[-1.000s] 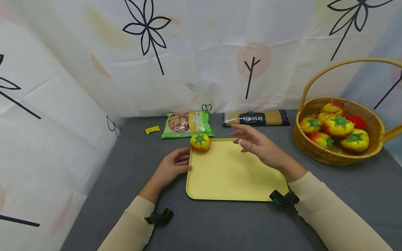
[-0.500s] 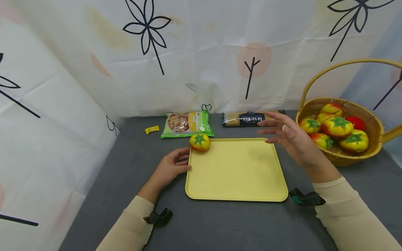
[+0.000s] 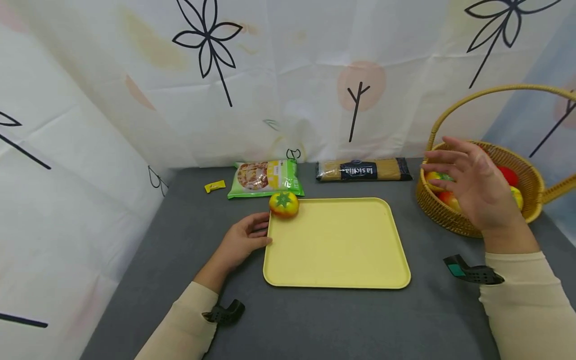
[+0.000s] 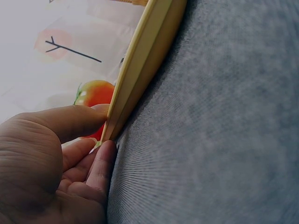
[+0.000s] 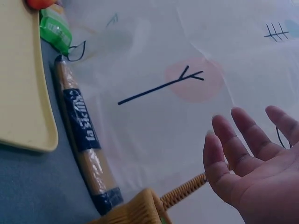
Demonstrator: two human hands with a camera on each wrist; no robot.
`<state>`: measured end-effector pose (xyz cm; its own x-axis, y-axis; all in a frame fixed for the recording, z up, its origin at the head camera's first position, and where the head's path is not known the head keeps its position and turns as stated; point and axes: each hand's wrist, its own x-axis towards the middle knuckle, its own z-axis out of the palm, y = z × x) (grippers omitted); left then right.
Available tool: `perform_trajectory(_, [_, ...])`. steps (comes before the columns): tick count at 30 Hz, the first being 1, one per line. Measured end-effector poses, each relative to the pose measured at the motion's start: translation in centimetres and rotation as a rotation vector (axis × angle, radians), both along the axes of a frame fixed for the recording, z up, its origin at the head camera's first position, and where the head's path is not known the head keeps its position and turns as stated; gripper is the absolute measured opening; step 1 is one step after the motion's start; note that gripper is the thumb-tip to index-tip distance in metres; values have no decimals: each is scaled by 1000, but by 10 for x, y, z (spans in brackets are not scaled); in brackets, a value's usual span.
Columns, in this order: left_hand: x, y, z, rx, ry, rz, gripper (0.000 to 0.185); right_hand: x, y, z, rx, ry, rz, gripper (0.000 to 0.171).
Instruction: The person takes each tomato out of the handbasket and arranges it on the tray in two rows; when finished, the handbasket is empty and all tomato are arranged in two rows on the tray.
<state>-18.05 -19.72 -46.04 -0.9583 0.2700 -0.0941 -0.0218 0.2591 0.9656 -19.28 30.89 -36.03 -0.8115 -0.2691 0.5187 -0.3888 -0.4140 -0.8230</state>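
My left hand (image 3: 240,240) pinches the left rim of a yellow tray (image 3: 337,245). In the left wrist view the thumb lies over the tray's edge (image 4: 140,60), with fingertips low beside it. On the tray's back left corner sits a yellow-and-red tomato (image 3: 284,205) with green star-shaped leaves. My right hand (image 3: 479,195) is held over a wicker basket (image 3: 450,222), fingers spread and nothing in them. It hides part of the fruit inside, where a red piece (image 3: 508,175) and some yellow-red tomatoes show.
Behind the tray lie a green food packet (image 3: 265,178) and a pack of spaghetti (image 3: 363,170). A small yellow wrapped sweet (image 3: 214,186) is at the back left of the grey table (image 3: 333,325). The basket's tall handle (image 3: 499,89) arches above it.
My right hand has moved right, from above the tray to over the basket, its fingers staying spread. My left hand has stayed at the tray's rim, and the tomato has not moved.
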Motion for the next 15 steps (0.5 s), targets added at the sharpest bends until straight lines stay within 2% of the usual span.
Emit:
perform_trajectory(3, [1, 0, 2, -5, 1, 2, 70, 2, 12, -1, -33, -19, -82, 48])
perform_trajectory(9, [1, 0, 3, -10, 1, 7, 70, 6, 27, -4, -68, -125, -376, 51])
perform_trajectory(15, [1, 0, 2, -7, 1, 6, 70, 4, 55, -12, -154, -145, -472, 56])
